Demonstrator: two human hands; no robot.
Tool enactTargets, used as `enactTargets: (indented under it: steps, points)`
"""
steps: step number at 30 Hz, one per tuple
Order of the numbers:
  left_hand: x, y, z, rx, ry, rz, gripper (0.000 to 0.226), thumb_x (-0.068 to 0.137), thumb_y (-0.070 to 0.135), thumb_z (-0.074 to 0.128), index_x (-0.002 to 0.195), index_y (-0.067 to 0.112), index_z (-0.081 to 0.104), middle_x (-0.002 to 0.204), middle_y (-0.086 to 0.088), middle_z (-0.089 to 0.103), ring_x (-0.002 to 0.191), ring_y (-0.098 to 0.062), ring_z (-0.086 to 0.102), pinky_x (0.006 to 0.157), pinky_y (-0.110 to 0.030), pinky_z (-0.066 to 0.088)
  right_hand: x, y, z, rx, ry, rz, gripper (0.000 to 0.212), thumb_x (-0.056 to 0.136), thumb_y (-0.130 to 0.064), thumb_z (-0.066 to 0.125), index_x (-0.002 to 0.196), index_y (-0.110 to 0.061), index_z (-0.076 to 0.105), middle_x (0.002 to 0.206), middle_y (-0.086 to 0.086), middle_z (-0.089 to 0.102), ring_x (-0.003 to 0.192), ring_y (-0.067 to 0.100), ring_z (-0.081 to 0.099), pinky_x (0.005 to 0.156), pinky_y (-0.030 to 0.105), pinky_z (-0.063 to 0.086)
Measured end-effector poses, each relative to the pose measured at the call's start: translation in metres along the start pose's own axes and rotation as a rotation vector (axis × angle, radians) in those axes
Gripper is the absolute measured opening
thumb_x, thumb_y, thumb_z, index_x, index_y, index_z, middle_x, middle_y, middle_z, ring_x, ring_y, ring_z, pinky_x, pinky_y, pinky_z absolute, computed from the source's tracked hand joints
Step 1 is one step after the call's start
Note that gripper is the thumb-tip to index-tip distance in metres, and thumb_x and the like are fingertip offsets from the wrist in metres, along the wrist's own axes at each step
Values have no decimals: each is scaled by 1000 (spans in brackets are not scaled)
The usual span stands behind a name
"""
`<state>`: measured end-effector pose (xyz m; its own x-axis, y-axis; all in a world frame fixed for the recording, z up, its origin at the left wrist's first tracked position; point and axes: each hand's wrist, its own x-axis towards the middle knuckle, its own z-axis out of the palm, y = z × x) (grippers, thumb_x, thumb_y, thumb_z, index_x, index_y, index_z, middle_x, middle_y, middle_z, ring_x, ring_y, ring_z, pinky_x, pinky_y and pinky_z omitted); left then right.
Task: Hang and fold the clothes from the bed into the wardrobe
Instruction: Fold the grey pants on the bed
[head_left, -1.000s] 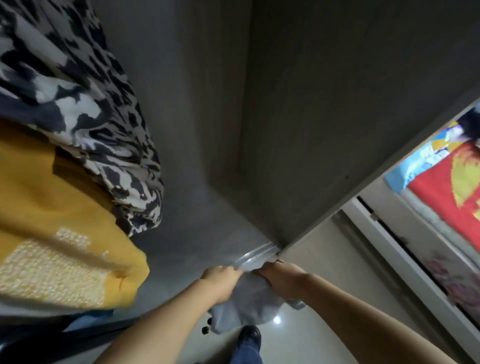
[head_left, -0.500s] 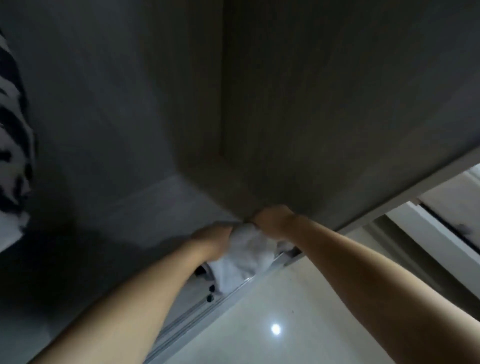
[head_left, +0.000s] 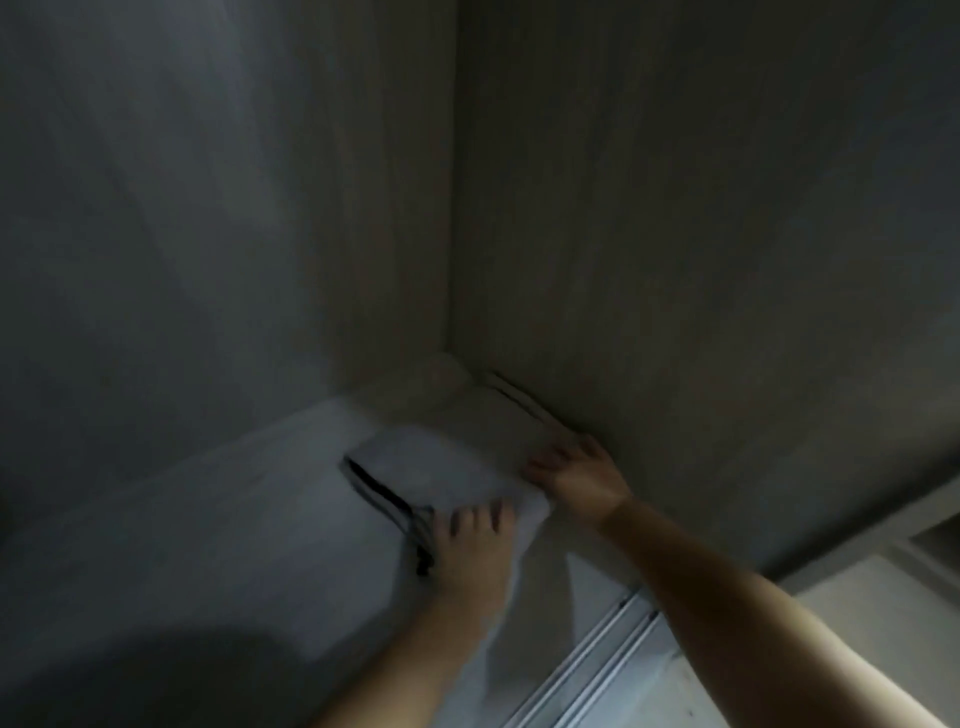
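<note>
A folded light grey garment (head_left: 441, 467) with a dark trim along its left edge lies on the wardrobe floor (head_left: 218, 545) in the back right corner. It sits partly on another pale folded piece (head_left: 483, 410) that is pushed against the side wall. My left hand (head_left: 470, 545) rests on the garment's near edge, fingers flat on the cloth. Fingers spread, my right hand (head_left: 576, 475) presses on the garment's right edge, close to the side wall. The picture is dim and blurred.
The wardrobe's back wall (head_left: 208, 208) and right side wall (head_left: 701, 234) meet just behind the clothes. A metal sliding-door track (head_left: 587, 670) runs along the front edge at lower right, with pale room floor (head_left: 727, 696) beyond it.
Both hands moved deeper into the wardrobe and set the bunched garment down in the corner. The fingers went from gripping the cloth to lying flat on it. My view swung right and down.
</note>
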<state>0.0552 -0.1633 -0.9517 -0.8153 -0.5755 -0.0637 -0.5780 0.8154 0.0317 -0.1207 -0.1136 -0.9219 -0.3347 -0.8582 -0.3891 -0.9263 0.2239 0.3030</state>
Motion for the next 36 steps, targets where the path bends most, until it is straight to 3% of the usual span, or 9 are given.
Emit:
enactTargets:
  steps: [3, 9, 12, 15, 18, 22, 28, 31, 36]
  points:
    - [-16, 21, 31, -59, -98, 44, 42, 73, 27, 41, 97, 20, 75, 78, -8, 63, 79, -27, 58, 84, -49, 36, 1, 3, 46, 104, 46, 43, 49, 72, -33, 33, 98, -37, 75, 102, -10, 72, 95, 24, 71, 70, 50, 57]
    - [-4, 24, 56, -94, -147, 35, 44, 77, 26, 41, 109, 26, 71, 115, -16, 67, 110, -36, 62, 81, -72, 42, -2, 8, 70, 217, -38, 59, 54, 78, -33, 33, 117, -25, 69, 124, 5, 66, 114, 33, 62, 70, 57, 55]
    - [2, 27, 63, -51, -103, 121, 47, 78, 24, 40, 115, 26, 69, 119, -15, 65, 115, -37, 56, 77, -71, 45, -11, -3, 69, 283, 8, 21, 68, 88, -45, 33, 152, -24, 22, 160, 9, 10, 145, 36, 8, 101, 72, 26]
    - [2, 26, 70, -14, -123, 179, 51, 75, 27, 40, 119, 25, 65, 122, -15, 63, 118, -35, 45, 76, -71, 45, -19, -8, 74, 277, -79, 58, 74, 94, -49, 29, 152, -26, -12, 156, 1, -27, 145, 26, -20, 115, 57, 6]
    - [-3, 28, 58, -32, -226, 139, 56, 75, 37, 53, 130, 26, 57, 138, -15, 49, 128, -36, 35, 82, -76, 39, -18, -12, 66, 218, -160, 71, 76, 98, -37, 37, 151, -26, -16, 158, 2, -26, 146, 28, -18, 117, 55, 10]
    - [3, 21, 36, -61, -381, 152, 75, 95, 32, 47, 153, 27, -1, 159, -8, -14, 146, -31, -14, 105, -72, 2, -20, -7, 38, 135, -280, 39, 87, 94, -20, 55, 153, -25, -9, 160, 3, -17, 148, 30, -9, 119, 47, 11]
    - [-4, 4, -65, -161, -258, 103, 53, 96, 31, 43, 146, 18, 30, 142, -12, 40, 131, -30, 38, 104, -38, 37, -68, 5, -39, 347, -154, 107, 48, 96, -20, 48, 143, -19, 39, 143, 10, 46, 128, 28, 49, 99, 37, 43]
    - [-16, 13, -156, -191, -175, 96, 30, 96, 24, 42, 121, 14, 57, 123, -12, 60, 116, -31, 55, 91, -37, 46, -114, 18, -112, 336, -124, 127, 43, 94, -31, 47, 136, -22, 49, 133, 10, 57, 122, 27, 55, 94, 36, 46]
    - [-44, 31, -298, -127, -174, 63, 30, 98, 22, 39, 113, 12, 63, 117, -14, 64, 110, -34, 60, 83, -36, 47, -194, 43, -221, 376, -112, 119, 47, 92, -48, 46, 132, -25, 55, 134, 7, 57, 124, 27, 53, 97, 37, 45]
